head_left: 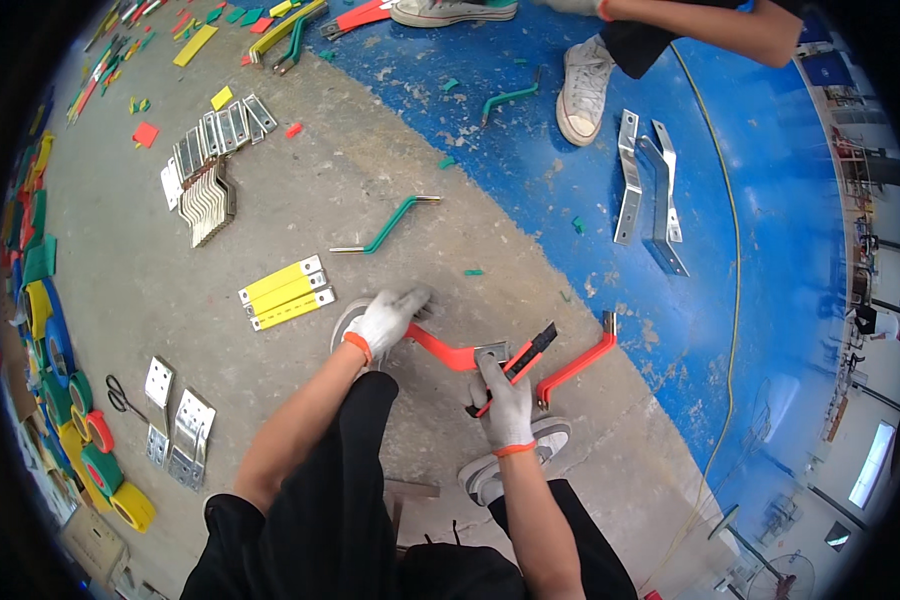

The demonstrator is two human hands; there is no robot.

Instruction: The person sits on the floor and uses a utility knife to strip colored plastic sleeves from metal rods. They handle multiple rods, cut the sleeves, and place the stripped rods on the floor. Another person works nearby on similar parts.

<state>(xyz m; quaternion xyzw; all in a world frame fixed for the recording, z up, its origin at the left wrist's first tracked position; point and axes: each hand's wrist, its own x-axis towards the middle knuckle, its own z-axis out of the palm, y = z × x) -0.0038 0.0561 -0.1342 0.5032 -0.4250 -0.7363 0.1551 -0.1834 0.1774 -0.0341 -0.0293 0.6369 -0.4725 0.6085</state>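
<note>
Red-sleeved bent bar [440, 347], just below the frame's centre, should handle stiff and fairly heavy, best taken by both ends, where the left hand [390, 322] seems closed on it (blur obscures the fingertips) and the right hand [505, 398], gripping a utility knife [541, 341], touches.

Count | red bent bars [442, 348], near: 2 | utility knife [533, 351]: 1 | yellow-wrapped bars [286, 294], left: 3 | green bent bars [387, 229] lying apart, far: 2 | scissors [118, 393], left: 1 pair | bare brackets [158, 380], near left: 2 | stacked metal bars [208, 196], far left: too packed to count
</note>
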